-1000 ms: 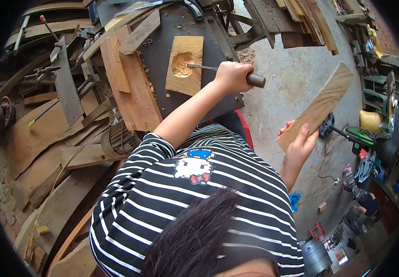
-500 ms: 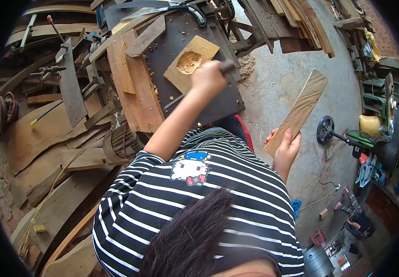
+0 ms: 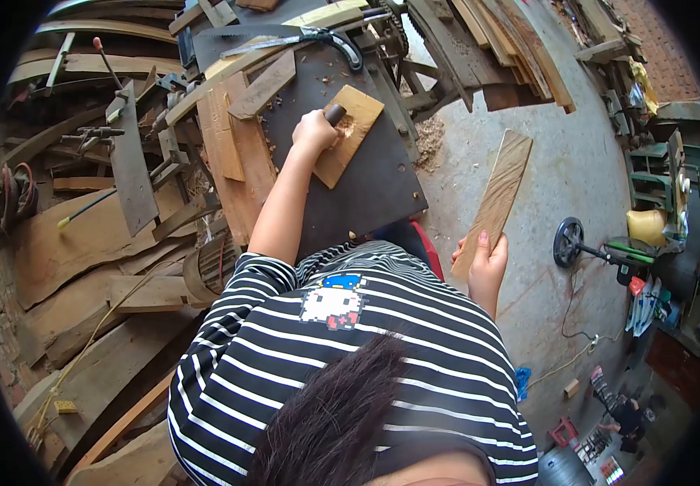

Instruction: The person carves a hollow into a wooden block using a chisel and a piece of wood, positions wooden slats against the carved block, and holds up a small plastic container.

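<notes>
Intently, in the head camera's view, a person in a striped shirt (image 3: 350,389) is working at a dark desk (image 3: 358,202). The left hand (image 3: 315,134) is clenching the handle of a tool (image 3: 335,113) over a wooden block (image 3: 348,147), which is lying at an angle on the desk. The handle is tipping toward the block's hollow (image 3: 348,127), while the tool's lower end is being hidden by the hand. The right hand (image 3: 486,263) is grasping a flat plank (image 3: 500,190) by its near end, its grip wrapped about the wood, well apart from the block. Beyond the block, a saw (image 3: 305,37) is lying near the desk's far side, and small chips (image 3: 326,79) are dotting the surface between. Boards (image 3: 241,198) are resting along the left. Sawdust (image 3: 429,142) is gathering on the floor (image 3: 561,154) just beside the desk. Farther off, at lower right, another person (image 3: 629,421) is appearing near a metal drum (image 3: 562,468).
</notes>
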{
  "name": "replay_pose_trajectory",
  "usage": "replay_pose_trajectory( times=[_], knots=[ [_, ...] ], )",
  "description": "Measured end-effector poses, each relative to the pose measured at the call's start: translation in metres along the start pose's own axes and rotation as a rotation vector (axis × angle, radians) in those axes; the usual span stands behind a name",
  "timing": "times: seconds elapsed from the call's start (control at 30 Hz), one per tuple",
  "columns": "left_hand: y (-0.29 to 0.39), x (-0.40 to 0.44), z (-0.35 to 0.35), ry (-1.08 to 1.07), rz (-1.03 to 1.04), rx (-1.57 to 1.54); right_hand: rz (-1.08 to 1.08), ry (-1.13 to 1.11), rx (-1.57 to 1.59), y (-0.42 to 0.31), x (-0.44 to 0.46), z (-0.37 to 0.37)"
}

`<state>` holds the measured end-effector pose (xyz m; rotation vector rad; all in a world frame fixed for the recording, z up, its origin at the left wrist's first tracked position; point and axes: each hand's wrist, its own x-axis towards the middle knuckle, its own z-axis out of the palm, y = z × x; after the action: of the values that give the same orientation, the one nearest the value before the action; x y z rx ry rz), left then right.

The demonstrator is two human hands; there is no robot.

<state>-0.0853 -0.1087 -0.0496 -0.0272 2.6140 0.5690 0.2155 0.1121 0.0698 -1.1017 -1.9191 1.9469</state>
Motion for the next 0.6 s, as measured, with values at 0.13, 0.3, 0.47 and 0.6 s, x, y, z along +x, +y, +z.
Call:
replay_pose_trajectory(
  times=[0.13,0.3,0.47,0.6],
  knots=[
    [-0.001,-0.005,-0.003,0.011,0.15,0.049,-0.013,-0.025,-0.011,0.008,0.003,0.005],
    [0.002,-0.003,-0.008,-0.097,0.203,0.096,0.026,-0.076,-0.05,0.017,0.005,0.012],
    [0.002,-0.003,0.001,-0.052,0.337,0.141,0.041,-0.159,-0.109,0.023,0.004,0.016],
    [-0.002,-0.012,0.009,0.114,0.368,0.177,0.005,-0.186,-0.213,0.028,0.002,0.021]
  ],
)
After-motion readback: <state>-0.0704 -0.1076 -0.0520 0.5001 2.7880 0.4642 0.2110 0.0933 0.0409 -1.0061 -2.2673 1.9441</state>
